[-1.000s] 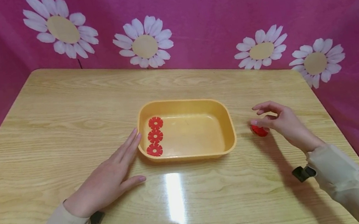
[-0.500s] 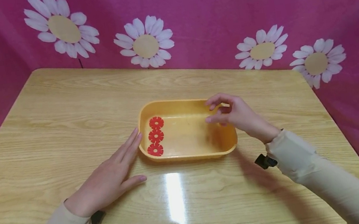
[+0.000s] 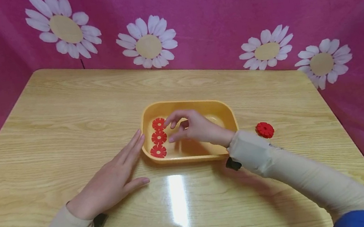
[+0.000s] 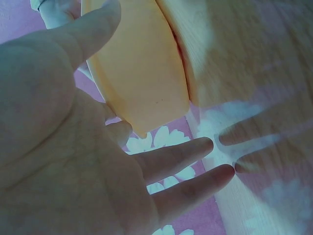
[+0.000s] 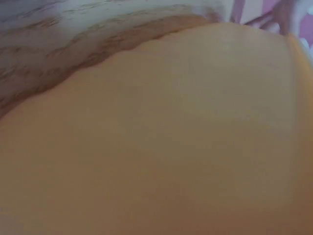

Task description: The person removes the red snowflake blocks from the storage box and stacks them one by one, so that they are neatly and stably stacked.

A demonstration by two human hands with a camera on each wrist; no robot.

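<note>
A yellow tray [image 3: 188, 160] sits mid-table, well inside the corners of the wood-grain tabletop [image 3: 64, 113]. My left hand [image 3: 108, 182], fingers straight, touches the tray's left edge; my right hand [image 3: 199, 126], thumb and forefinger spread apart, hangs over it. A red disc stack [image 3: 263, 131] lies toward the table's right edge; three red notched discs [image 3: 155, 139] line the tray's left end.

The head view looks forward and down over the bench [image 3: 80, 103]; the left wrist's looks closely past the left hand [image 4: 93, 137]; the right's, nearest, faces the tray's [image 5: 146, 137] wall. All three share the tray.
</note>
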